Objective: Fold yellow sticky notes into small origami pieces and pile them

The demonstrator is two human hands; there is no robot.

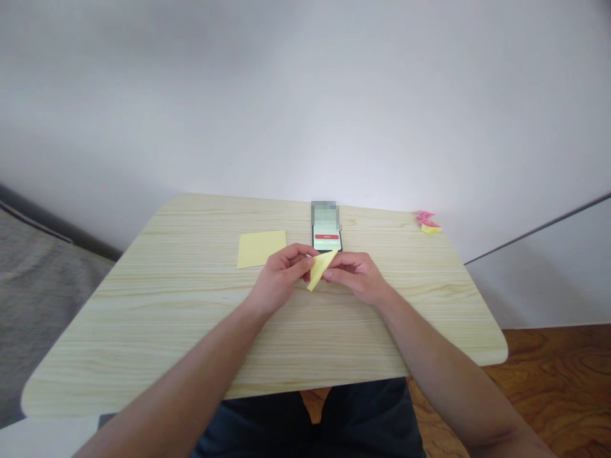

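A folded piece of yellow paper (321, 268), roughly triangular, is held up between my two hands above the middle of the table. My left hand (282, 275) pinches its left side between thumb and fingers. On the other side, my right hand (357, 275) grips the paper with thumb and bent fingers. Some fingertips are hidden behind the paper. Just beyond the hands lies a phone (327, 236) with a lit screen, its upper part pixelated. To the left of it, partly behind my left hand, a flat yellow paper sheet (260, 247) rests on the table.
The pale wood-grain table (191, 331) has rounded corners and stands against a white wall (305, 114). Small folded pink and yellow papers (427, 222) sit near its far right edge. Grey fabric (38, 305) lies to the left, and wooden floor (558, 375) shows at right.
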